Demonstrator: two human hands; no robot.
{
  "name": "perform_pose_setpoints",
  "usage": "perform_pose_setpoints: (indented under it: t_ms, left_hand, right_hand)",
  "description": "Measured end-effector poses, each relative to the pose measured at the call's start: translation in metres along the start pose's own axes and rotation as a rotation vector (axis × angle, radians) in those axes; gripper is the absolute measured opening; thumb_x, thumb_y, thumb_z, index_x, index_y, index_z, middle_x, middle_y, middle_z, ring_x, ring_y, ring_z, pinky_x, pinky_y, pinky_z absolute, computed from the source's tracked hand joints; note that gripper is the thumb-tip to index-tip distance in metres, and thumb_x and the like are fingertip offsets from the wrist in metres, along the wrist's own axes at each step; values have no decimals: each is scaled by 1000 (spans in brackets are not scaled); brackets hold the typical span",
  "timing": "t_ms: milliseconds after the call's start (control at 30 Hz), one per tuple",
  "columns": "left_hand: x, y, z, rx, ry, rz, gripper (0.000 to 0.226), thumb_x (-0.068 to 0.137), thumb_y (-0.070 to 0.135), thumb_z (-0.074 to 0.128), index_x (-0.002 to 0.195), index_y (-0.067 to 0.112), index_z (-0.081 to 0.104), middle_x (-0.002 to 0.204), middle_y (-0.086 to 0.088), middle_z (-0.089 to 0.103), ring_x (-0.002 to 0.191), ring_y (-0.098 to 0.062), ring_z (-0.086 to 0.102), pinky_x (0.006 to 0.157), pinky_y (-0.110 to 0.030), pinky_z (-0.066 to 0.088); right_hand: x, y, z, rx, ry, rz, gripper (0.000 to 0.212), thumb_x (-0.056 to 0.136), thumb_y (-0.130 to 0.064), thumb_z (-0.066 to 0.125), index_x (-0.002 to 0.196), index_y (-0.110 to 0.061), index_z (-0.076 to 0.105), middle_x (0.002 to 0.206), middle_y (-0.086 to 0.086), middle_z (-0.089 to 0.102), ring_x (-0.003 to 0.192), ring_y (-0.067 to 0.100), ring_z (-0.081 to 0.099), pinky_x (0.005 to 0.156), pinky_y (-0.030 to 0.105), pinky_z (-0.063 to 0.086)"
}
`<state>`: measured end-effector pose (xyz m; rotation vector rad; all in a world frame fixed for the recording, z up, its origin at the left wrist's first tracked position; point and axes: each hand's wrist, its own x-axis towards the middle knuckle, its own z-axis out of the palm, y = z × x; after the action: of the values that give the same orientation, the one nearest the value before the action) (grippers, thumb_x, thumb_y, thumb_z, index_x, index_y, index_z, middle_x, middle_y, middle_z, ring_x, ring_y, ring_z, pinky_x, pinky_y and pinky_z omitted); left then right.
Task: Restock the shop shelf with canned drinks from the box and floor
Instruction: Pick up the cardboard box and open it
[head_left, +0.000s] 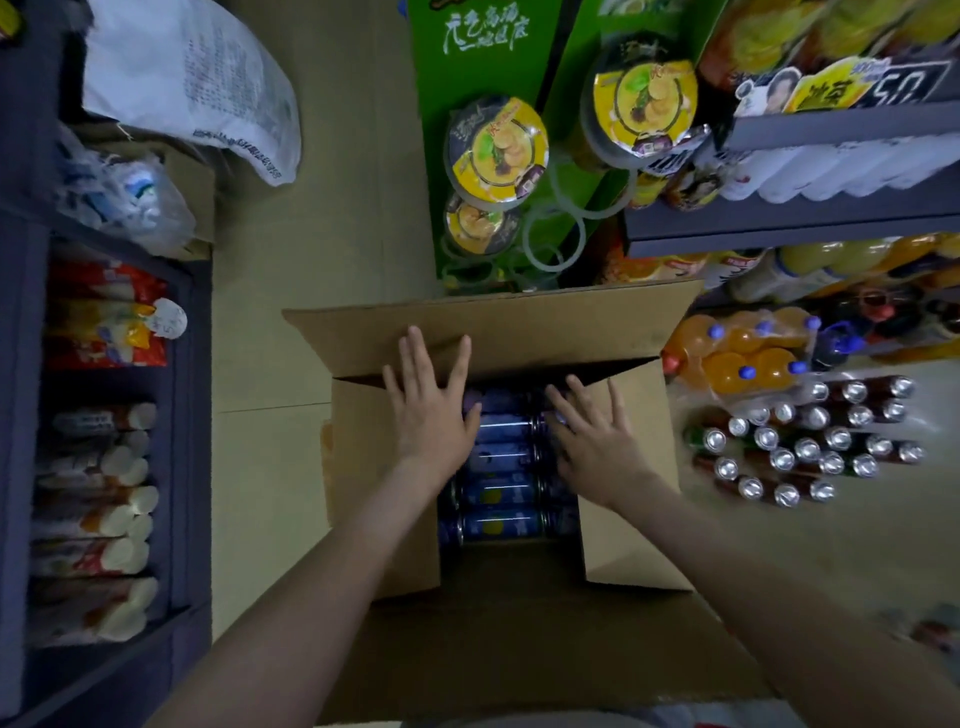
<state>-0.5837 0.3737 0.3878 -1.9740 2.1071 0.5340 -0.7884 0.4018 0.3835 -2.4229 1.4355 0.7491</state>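
Note:
An open cardboard box (363, 467) stands on the floor below me, its flaps spread outward. Blue drink cans (501, 491) lie on their sides in a row inside it. My left hand (431, 405) rests flat with spread fingers across the left flap and the far flap. My right hand (597, 441) lies with straight fingers on the right flap, fingertips touching the cans' ends. Neither hand holds anything. A cluster of upright cans (810, 447) with silver tops stands on the floor to the right of the box.
Shelves on the right (810, 218) hold bottled drinks; a shrink-wrapped pack of orange bottles (743, 353) sits beside the box. A green display of noodle bowls (498, 150) stands behind it. A dark shelf of packaged snacks (98, 467) lines the left.

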Motion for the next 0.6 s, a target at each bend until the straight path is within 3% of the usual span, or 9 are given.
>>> perform_pose_setpoints:
  t_ms: [67, 200, 267, 367, 467, 533, 600]
  left_hand:
    - [-10, 17, 5, -10, -26, 38, 84, 95, 45, 43, 142, 30, -25, 140, -19, -42, 140, -39, -23, 112, -54, -7]
    - [-23, 59, 16, -29, -118, 188, 88, 95, 41, 46, 140, 32, -29, 140, -13, -47, 137, -34, -31, 112, -53, -11]
    - [-26, 78, 21, -31, -147, 254, 87, 95, 39, 46, 140, 33, -28, 140, -12, -46, 132, -31, -36, 111, -52, -13]
    - [-26, 99, 26, -8, -171, 337, 82, 96, 38, 44, 145, 33, -22, 144, -12, -42, 131, -28, -37, 110, -49, -15]
    - [-25, 115, 35, 4, -193, 397, 78, 98, 35, 43, 148, 33, -17, 145, -10, -42, 132, -27, -37, 111, -48, -14]
    - [-25, 120, 41, 24, -196, 431, 76, 98, 35, 41, 148, 32, -16, 144, -9, -43, 133, -27, -36, 112, -49, -13]
    - [-27, 121, 47, 58, -207, 457, 75, 99, 34, 41, 148, 31, -15, 146, -10, -40, 135, -28, -34, 113, -50, -11]
  right_hand:
    - [-13, 4, -5, 14, 23, 67, 59, 94, -39, 42, 148, -19, 26, 160, 5, 2, 145, 30, -12, 97, 58, -32]
    - [-45, 27, -18, 9, 164, 176, 57, 76, -27, 69, 130, -12, 56, 149, 9, 37, 142, 34, 22, 107, 62, -14]
    - [-66, 46, -17, 2, 285, 252, 58, 69, -17, 74, 124, -8, 61, 143, 11, 45, 139, 35, 27, 107, 64, -8]
    - [-97, 74, -11, -37, 351, 409, 61, 67, -5, 68, 127, -2, 58, 139, 15, 50, 139, 32, 28, 105, 65, -14]
    - [-114, 94, 15, -10, 277, 587, 56, 75, -1, 59, 130, 2, 53, 138, 17, 50, 137, 33, 34, 106, 58, -25]
    - [-120, 100, 37, 44, 180, 653, 60, 86, -21, 58, 141, -6, 41, 148, 15, 37, 142, 30, 26, 105, 54, -28]
    - [-120, 98, 61, 153, 11, 681, 71, 94, -45, 40, 152, -17, 11, 158, 13, 11, 146, 26, 10, 104, 53, -29]
